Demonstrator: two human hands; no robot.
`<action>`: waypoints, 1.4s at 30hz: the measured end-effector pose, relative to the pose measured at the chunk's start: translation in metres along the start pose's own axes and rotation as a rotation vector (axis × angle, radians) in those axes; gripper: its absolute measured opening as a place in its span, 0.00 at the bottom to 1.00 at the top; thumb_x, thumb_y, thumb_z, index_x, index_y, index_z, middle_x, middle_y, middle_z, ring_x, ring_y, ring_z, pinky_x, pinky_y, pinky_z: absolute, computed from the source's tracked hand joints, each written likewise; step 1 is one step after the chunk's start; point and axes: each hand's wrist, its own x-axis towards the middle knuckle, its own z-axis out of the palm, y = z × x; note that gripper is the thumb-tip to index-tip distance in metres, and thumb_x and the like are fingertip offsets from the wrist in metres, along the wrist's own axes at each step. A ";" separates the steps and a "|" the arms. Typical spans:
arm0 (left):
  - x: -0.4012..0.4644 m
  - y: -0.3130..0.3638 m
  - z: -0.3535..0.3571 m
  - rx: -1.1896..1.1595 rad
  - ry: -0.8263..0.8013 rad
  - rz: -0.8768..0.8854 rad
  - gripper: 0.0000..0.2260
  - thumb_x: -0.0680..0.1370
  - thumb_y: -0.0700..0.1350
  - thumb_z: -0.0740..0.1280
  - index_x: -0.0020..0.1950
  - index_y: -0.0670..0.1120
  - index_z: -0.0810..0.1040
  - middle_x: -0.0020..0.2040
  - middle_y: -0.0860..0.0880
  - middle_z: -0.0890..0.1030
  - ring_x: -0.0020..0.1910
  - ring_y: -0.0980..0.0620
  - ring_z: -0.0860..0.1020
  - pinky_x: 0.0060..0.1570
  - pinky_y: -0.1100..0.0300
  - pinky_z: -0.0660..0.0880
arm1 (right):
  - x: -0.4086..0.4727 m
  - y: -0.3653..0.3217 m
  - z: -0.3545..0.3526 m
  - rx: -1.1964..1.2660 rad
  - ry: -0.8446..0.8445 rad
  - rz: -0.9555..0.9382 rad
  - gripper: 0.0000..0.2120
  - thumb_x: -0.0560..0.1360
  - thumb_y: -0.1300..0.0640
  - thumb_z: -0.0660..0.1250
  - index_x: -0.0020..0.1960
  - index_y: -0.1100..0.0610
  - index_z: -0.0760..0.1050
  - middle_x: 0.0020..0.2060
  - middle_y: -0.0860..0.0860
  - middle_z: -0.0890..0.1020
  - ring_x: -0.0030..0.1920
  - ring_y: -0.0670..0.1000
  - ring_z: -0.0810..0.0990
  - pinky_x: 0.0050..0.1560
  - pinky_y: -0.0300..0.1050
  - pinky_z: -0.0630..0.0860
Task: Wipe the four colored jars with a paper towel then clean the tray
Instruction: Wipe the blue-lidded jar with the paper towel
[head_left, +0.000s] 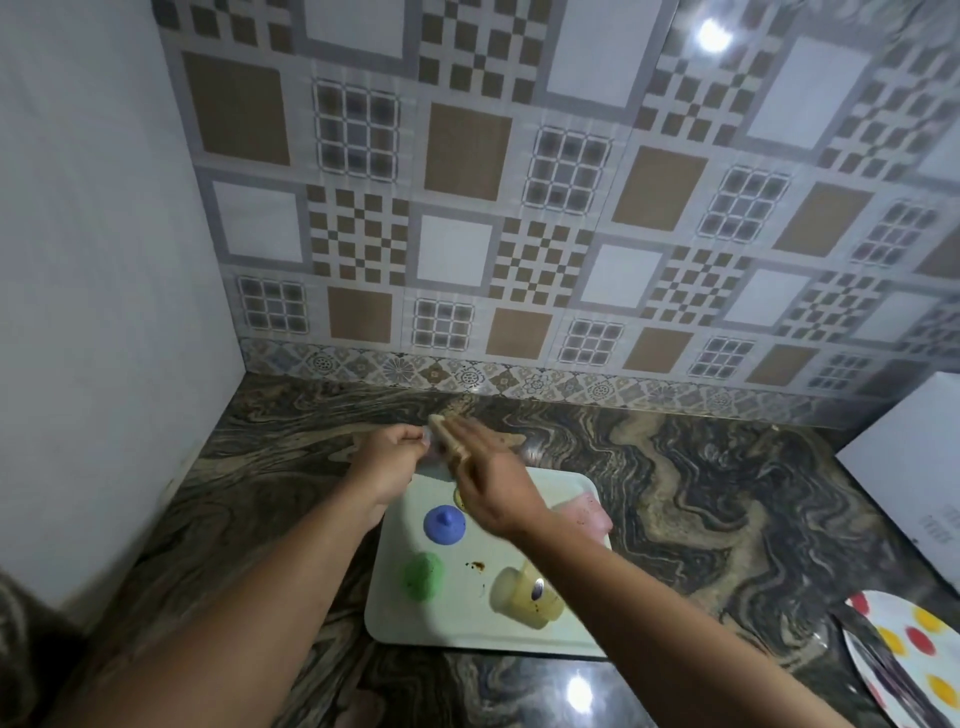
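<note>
A pale tray (467, 636) lies on the marbled counter. It carries a blue jar (444, 524) with a knobbed lid, a green jar (423, 576), a yellow jar (524, 597) tipped on its side and a pink jar (587, 514) at the far right, partly behind my right forearm. A brown stain (475, 566) marks the tray's middle. Above the tray's far edge, my left hand (389, 457) pinches the left end of a folded beige paper towel (449, 439). My right hand (493, 483) holds the towel with fingers stretched along it. Both hands are blurred.
A white wall stands close on the left and a tiled wall runs behind the counter. A white box (914, 478) sits at the right, and a spotted plate (914, 660) at the near right corner. A small yellow piece (459, 499) shows under my right hand.
</note>
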 end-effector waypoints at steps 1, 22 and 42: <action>-0.001 0.002 0.004 -0.014 -0.007 0.009 0.07 0.82 0.41 0.66 0.50 0.49 0.82 0.45 0.50 0.84 0.41 0.56 0.80 0.40 0.63 0.74 | -0.007 0.002 0.009 -0.068 0.010 -0.089 0.26 0.87 0.46 0.54 0.82 0.54 0.65 0.79 0.53 0.69 0.80 0.51 0.66 0.80 0.45 0.61; -0.019 0.033 -0.016 0.025 -0.130 0.148 0.09 0.82 0.39 0.65 0.54 0.48 0.84 0.50 0.48 0.87 0.50 0.51 0.84 0.54 0.55 0.80 | -0.008 -0.020 -0.012 -0.119 0.207 -0.136 0.28 0.83 0.35 0.60 0.78 0.48 0.71 0.69 0.53 0.75 0.65 0.57 0.75 0.63 0.59 0.76; -0.032 0.084 -0.007 -0.002 -0.002 0.420 0.11 0.81 0.37 0.66 0.52 0.53 0.83 0.46 0.56 0.86 0.48 0.61 0.84 0.48 0.69 0.78 | 0.043 -0.036 -0.037 0.287 0.322 0.059 0.23 0.83 0.34 0.58 0.73 0.41 0.74 0.62 0.44 0.80 0.61 0.45 0.80 0.62 0.48 0.80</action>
